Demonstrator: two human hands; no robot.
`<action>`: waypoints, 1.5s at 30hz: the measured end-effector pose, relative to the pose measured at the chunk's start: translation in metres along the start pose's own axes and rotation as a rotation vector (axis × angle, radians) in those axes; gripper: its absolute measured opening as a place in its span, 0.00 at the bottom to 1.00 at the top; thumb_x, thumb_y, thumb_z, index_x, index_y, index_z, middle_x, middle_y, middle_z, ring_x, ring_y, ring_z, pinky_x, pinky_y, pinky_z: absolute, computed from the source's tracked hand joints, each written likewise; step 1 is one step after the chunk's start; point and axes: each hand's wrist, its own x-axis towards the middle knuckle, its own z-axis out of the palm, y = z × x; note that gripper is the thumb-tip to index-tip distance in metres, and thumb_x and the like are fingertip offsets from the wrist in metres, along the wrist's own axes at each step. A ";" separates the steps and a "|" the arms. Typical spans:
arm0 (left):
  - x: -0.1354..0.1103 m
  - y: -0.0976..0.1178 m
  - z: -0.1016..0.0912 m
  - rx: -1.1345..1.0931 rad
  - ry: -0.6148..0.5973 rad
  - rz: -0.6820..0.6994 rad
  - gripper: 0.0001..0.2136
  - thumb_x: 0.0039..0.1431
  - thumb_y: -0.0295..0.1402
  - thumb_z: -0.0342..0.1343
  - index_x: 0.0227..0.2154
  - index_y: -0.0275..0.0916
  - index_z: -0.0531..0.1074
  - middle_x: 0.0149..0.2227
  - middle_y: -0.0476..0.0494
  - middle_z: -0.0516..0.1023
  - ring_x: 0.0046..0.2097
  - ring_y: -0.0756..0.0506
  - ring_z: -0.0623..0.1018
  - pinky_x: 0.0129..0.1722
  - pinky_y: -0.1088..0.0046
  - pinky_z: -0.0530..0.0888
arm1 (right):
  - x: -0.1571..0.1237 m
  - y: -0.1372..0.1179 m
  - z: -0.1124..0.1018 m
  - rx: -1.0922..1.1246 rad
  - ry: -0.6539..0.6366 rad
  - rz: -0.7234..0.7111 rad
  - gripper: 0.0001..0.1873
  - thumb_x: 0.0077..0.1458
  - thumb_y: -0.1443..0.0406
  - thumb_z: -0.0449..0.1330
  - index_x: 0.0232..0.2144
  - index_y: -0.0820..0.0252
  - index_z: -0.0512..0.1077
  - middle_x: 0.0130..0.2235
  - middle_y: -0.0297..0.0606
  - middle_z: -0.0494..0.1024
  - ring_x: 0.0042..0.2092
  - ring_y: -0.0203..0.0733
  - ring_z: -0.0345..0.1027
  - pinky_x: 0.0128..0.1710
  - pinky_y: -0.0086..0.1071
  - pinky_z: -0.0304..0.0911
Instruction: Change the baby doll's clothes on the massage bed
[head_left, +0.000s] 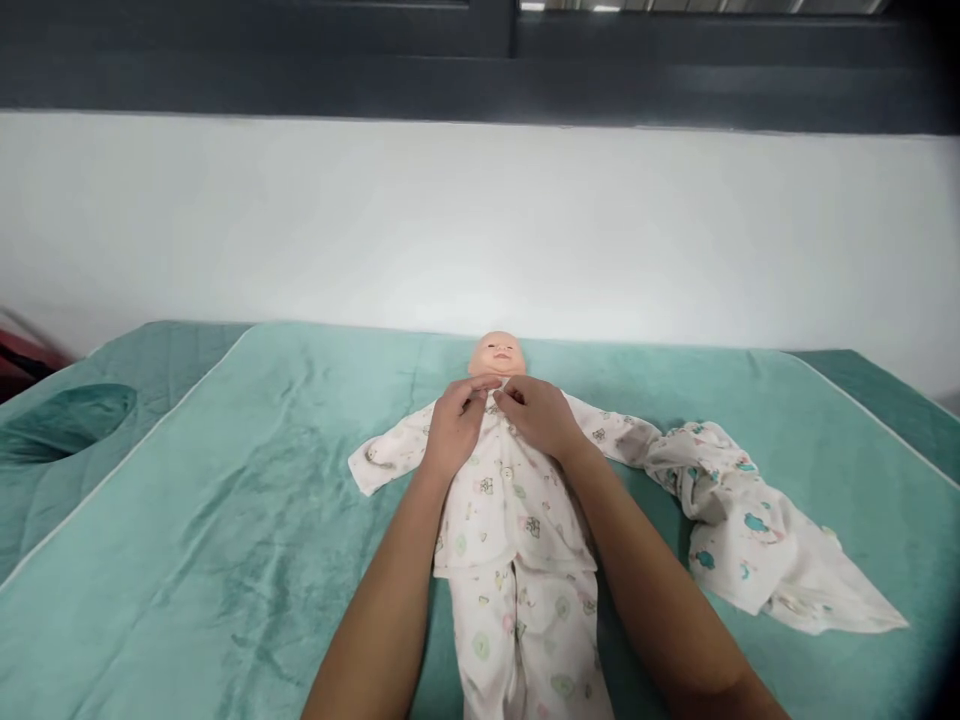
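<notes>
A baby doll (497, 355) lies on its back in a white printed long-sleeved baby shirt (487, 490) and matching trousers (525, 640). At the shirt's collar, just under the doll's chin, both my hands meet. My left hand (459, 420) is closed on the collar edge, thumb and fingers together. Close beside it, my right hand (544, 415) pinches the shirt front near the top. Fingers cover the exact spot being gripped. Below them, a button shows on the shirt's middle front. The shirt's sleeves stretch out to both sides.
A crumpled white cloth (750, 540) with green prints lies at the right, touching the sleeve's end. Everything rests on a wrinkled green bed cover (247, 500). Behind the doll's head rises a white wall (480, 220). A round hollow (75, 420) shows at far left.
</notes>
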 end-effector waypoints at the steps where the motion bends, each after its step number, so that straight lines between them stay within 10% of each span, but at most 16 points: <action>1: 0.000 0.000 0.000 0.013 -0.004 0.010 0.14 0.65 0.32 0.48 0.47 0.42 0.76 0.52 0.44 0.75 0.54 0.46 0.74 0.56 0.67 0.68 | 0.001 0.003 0.001 0.034 0.012 0.006 0.17 0.61 0.57 0.51 0.23 0.60 0.63 0.27 0.32 0.70 0.31 0.35 0.59 0.31 0.31 0.47; 14: -0.022 0.014 -0.009 0.057 -0.139 0.134 0.10 0.65 0.32 0.50 0.40 0.42 0.77 0.57 0.44 0.70 0.60 0.44 0.68 0.62 0.62 0.62 | -0.038 0.004 0.008 0.341 0.460 0.017 0.15 0.61 0.56 0.53 0.27 0.60 0.64 0.26 0.31 0.65 0.29 0.34 0.56 0.32 0.29 0.54; 23: -0.027 0.014 -0.012 0.076 -0.198 0.146 0.10 0.64 0.32 0.50 0.41 0.43 0.77 0.60 0.45 0.67 0.63 0.43 0.63 0.65 0.60 0.58 | -0.060 -0.010 0.002 -0.102 0.125 -0.039 0.15 0.57 0.57 0.58 0.26 0.60 0.61 0.26 0.31 0.66 0.28 0.34 0.54 0.29 0.31 0.44; 31: -0.026 0.014 -0.011 0.153 -0.210 0.159 0.11 0.66 0.33 0.49 0.40 0.43 0.77 0.60 0.45 0.67 0.64 0.43 0.63 0.64 0.59 0.58 | -0.051 0.013 -0.016 0.323 -0.142 -0.139 0.13 0.60 0.63 0.52 0.25 0.60 0.58 0.24 0.29 0.59 0.27 0.33 0.53 0.29 0.29 0.49; 45: -0.027 0.019 -0.008 0.142 -0.195 0.139 0.11 0.66 0.30 0.48 0.41 0.43 0.76 0.61 0.46 0.66 0.63 0.45 0.65 0.64 0.60 0.61 | -0.045 0.014 0.006 0.335 0.236 -0.023 0.11 0.61 0.61 0.55 0.28 0.60 0.67 0.29 0.32 0.68 0.31 0.34 0.59 0.34 0.30 0.54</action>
